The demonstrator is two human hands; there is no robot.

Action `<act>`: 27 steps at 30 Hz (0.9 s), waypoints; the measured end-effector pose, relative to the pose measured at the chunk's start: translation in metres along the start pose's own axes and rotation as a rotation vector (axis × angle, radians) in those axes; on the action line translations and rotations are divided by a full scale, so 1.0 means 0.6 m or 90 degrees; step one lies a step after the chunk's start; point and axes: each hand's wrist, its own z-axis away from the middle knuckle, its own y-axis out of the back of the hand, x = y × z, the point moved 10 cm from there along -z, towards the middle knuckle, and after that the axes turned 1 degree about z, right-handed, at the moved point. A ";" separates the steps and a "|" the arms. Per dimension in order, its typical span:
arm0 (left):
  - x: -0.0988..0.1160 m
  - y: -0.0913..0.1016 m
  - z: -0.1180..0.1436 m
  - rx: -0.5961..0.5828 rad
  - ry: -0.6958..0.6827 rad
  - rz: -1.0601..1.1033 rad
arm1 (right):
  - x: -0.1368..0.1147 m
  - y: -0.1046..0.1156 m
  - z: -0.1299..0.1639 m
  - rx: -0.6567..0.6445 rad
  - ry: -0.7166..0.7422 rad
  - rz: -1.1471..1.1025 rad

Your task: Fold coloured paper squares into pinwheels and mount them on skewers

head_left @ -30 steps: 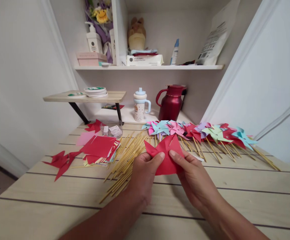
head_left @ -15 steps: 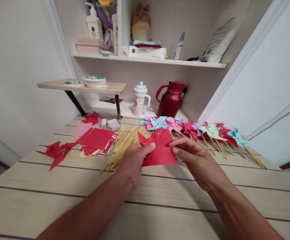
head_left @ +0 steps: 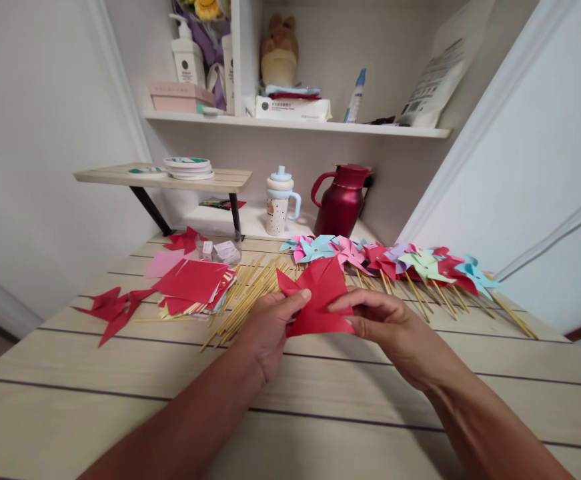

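A red sheet of paper (head_left: 315,303), cut and partly folded at its corners, is held above the table between both hands. My left hand (head_left: 273,317) pinches its left side, thumb on top. At its lower right edge, my right hand (head_left: 380,317) has fingers on the front and the thumb near the corner. Thin wooden sticks (head_left: 250,300) lie in a loose heap behind my left hand. Finished paper pinwheels (head_left: 420,263) in several colours rest on sticks at the right. To the left is a stack of paper squares (head_left: 193,280), red on top, beside red folded paper pieces (head_left: 113,310).
A small raised wooden stand (head_left: 165,177) with tape rolls (head_left: 189,168) stands at the back left. Behind the table are a cup (head_left: 279,203) and a red thermos jug (head_left: 341,200). A clear bag of small white pieces (head_left: 225,252) lies near the paper stack.
My right hand has slid from the upper right of the red paper down to its lower right corner. The left hand keeps its hold.
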 end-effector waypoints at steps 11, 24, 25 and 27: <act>-0.001 0.008 0.004 0.042 -0.071 -0.075 | 0.006 0.011 -0.003 0.085 -0.022 0.050; -0.013 0.002 0.001 0.006 -0.053 -0.027 | 0.006 -0.001 -0.003 0.044 -0.016 0.110; -0.014 0.002 0.000 0.004 -0.052 -0.026 | 0.005 -0.003 -0.002 0.044 -0.016 0.118; -0.013 0.004 -0.001 0.014 -0.060 -0.032 | 0.001 -0.006 -0.002 0.052 -0.010 0.134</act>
